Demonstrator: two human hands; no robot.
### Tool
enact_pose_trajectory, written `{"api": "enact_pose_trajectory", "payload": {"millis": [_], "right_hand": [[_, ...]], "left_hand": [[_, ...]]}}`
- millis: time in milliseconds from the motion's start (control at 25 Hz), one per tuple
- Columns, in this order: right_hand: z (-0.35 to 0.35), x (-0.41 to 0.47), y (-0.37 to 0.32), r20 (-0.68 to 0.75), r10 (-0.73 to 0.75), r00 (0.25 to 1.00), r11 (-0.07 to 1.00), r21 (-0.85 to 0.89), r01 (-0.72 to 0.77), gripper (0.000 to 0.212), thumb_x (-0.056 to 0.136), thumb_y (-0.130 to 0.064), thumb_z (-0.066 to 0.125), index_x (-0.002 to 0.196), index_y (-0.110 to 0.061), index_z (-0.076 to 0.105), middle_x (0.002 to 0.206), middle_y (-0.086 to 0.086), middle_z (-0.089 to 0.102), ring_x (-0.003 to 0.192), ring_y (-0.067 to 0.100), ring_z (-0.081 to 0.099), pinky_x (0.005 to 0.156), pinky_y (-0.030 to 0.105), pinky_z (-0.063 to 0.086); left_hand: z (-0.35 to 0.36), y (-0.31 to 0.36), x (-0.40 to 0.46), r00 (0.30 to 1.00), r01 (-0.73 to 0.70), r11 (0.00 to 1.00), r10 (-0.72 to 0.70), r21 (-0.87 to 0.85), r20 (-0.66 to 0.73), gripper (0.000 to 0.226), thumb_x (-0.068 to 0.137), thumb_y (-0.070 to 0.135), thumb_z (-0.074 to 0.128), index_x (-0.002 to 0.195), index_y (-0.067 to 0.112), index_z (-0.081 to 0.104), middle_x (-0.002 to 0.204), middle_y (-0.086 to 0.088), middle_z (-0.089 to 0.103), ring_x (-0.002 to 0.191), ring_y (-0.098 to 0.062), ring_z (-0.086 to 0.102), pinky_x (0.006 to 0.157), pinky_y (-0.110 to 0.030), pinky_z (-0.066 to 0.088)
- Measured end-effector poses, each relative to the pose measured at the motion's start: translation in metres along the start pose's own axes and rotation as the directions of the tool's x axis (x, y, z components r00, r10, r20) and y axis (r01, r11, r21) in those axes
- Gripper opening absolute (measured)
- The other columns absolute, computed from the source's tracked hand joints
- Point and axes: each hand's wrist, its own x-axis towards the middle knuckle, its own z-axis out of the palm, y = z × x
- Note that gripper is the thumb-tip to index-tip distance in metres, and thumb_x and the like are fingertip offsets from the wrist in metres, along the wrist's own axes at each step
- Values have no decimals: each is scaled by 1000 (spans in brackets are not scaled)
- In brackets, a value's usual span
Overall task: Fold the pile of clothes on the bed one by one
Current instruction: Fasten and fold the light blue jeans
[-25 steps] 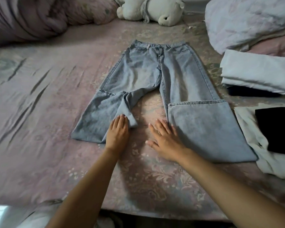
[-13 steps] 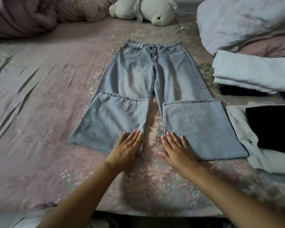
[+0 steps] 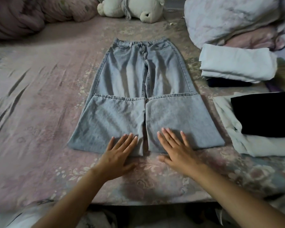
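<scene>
Light blue jeans (image 3: 138, 89) lie flat in the middle of the bed, waistband far from me. Both leg ends are folded up over the thighs, so the hems run across the middle. My left hand (image 3: 118, 154) rests flat with straight fingers on the near fold of the left leg. On the near fold of the right leg my right hand (image 3: 176, 148) lies flat, fingers spread. The two legs lie side by side with a narrow gap between them.
The pink flowered bedsheet (image 3: 39, 112) spreads left. A folded white garment (image 3: 237, 63) on something dark sits at right; nearer, a black cloth (image 3: 263, 114) lies on a white one (image 3: 262, 147). A plush toy (image 3: 132, 7) and bedding (image 3: 229, 17) are at the back.
The crumpled left leg has been spread flat and drawn toward the right leg. Both hands have slid from the inner leg edges onto the near folds.
</scene>
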Motion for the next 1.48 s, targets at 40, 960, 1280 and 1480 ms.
{"api": "enact_pose_trajectory", "payload": {"millis": [40,960,1280,1480], "right_hand": [[-1,-9,15,36,17,999,999,-37,-15,84,76,-76,-16,147,-31,-21,158,3,-11,143,18,-18,114,52,-10],[-9,-65,94,40,41,998,987,-155,-35,34,93,-27,50,121,-11,64,115,22,65,105,37,64,93,49,47],[-23,-62,74,-41,572,819,819,87,-567,55,97,-34,41,144,-6,32,136,29,38,121,45,39,99,47,36],[-48,-35,69,53,781,622,573,336,-747,48,91,-18,48,135,-5,36,123,28,53,114,44,49,89,43,41]], "left_hand": [[1,-2,-3,999,-16,999,17,37,-30,82,85,64,35,148,14,24,150,-6,34,137,-25,33,111,-51,29],[6,82,57,959,-282,942,271,181,81,50,78,2,28,112,-7,65,114,-21,66,106,-31,65,87,-39,54],[-10,99,55,961,-34,998,49,-60,272,67,92,37,18,151,6,10,158,-14,6,147,-25,3,120,-38,-1],[-29,98,77,992,103,865,-56,-492,110,50,101,33,33,145,11,35,151,-7,35,139,-20,31,114,-28,21]]}}
